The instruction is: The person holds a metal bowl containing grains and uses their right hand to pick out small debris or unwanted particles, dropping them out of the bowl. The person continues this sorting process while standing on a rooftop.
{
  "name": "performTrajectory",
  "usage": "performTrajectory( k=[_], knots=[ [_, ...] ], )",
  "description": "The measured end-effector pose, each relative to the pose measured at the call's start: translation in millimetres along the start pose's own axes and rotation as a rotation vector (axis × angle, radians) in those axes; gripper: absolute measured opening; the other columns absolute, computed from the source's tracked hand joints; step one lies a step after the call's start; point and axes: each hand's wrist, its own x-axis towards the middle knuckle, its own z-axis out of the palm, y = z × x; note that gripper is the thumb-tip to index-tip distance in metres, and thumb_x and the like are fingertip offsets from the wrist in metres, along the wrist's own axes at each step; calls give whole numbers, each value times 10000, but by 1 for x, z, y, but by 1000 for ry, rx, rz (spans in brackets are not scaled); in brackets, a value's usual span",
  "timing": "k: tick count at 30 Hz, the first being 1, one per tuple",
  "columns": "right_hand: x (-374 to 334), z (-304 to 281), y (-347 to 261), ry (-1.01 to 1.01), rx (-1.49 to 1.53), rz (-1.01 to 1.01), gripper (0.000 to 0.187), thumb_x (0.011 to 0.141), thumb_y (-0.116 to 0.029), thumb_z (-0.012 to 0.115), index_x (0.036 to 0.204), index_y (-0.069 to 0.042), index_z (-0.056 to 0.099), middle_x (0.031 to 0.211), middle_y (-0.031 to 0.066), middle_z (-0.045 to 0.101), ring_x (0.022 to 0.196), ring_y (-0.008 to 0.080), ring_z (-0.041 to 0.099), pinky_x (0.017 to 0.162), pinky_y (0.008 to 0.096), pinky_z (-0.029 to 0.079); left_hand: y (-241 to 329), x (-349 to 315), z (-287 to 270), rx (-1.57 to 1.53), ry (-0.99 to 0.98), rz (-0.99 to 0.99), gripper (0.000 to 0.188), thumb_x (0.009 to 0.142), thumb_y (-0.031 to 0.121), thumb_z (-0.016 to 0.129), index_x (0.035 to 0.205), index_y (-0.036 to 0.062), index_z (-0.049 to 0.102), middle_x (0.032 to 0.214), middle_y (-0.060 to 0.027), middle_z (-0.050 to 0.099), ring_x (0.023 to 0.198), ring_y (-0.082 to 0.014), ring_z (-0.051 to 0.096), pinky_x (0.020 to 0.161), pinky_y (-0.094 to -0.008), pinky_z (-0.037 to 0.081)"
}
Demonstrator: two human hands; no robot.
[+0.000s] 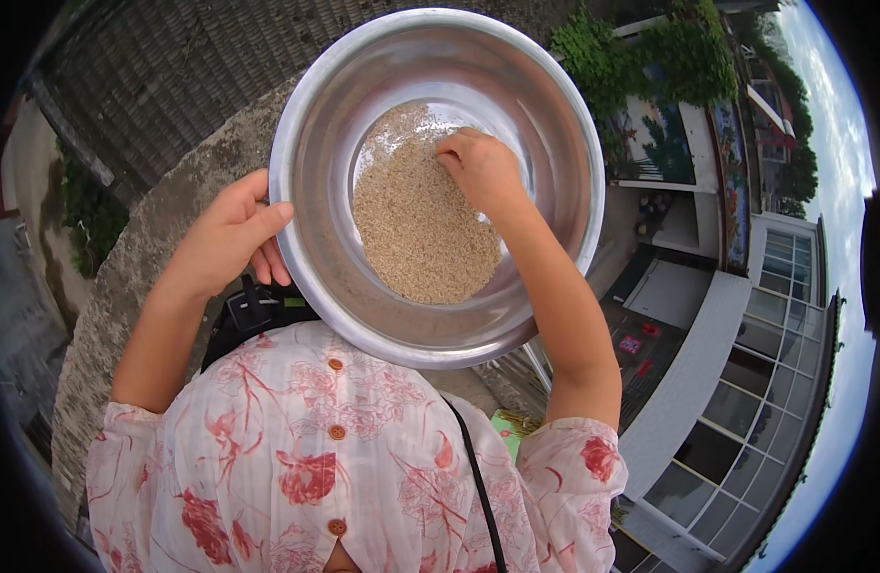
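A wide, shiny metal basin (pixel 311 105) is in front of my chest. Small tan grains (pixel 421 224) cover much of its bottom, thinning out to bare metal at the far side. My left hand (pixel 237 229) holds the basin's left rim, thumb over the edge and fingers underneath. Inside the basin, my right hand (pixel 480 170) is over the far right edge of the grains. Its fingers are curled together with the tips pointing left and down; whatever lies between them is hidden.
A rough concrete ledge (pixel 106 286) curves along the left, with a tiled roof (pixel 163 86) beyond it. Green leafy plants (pixel 602 67) grow at the far right. A building with many window panes (pixel 755 392) stands on the right. A black strap (pixel 478 487) crosses my floral shirt.
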Motion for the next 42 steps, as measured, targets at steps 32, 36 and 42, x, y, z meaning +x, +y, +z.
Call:
performTrajectory(
  k=[32, 36, 42],
  knots=[
    [-27, -3, -4, -9, -7, -6, 163, 804, -91, 552, 910, -96, 675, 878, 98, 592, 776, 306, 610, 692, 406, 491, -1, 0, 0, -12, -18, 2, 294, 931, 192, 469, 1141, -13, 455, 744, -72, 633, 468, -89, 582, 377, -167, 444],
    [-30, -6, 0, -12, -20, 37, 149, 813, -105, 551, 891, -97, 679, 878, 94, 596, 774, 300, 611, 690, 402, 494, 0, 0, 1, -11, -18, 16, 292, 931, 192, 471, 1136, -15, 453, 753, -75, 634, 469, -91, 585, 377, -165, 447],
    [-22, -4, -5, 64, 19, -11, 141, 817, -101, 548, 867, -103, 680, 858, 90, 601, 770, 295, 612, 672, 399, 494, -1, 0, 0, -19, -24, 14, 293, 929, 193, 476, 1129, -18, 450, 753, -77, 633, 472, -92, 588, 381, -166, 452]
  ],
)
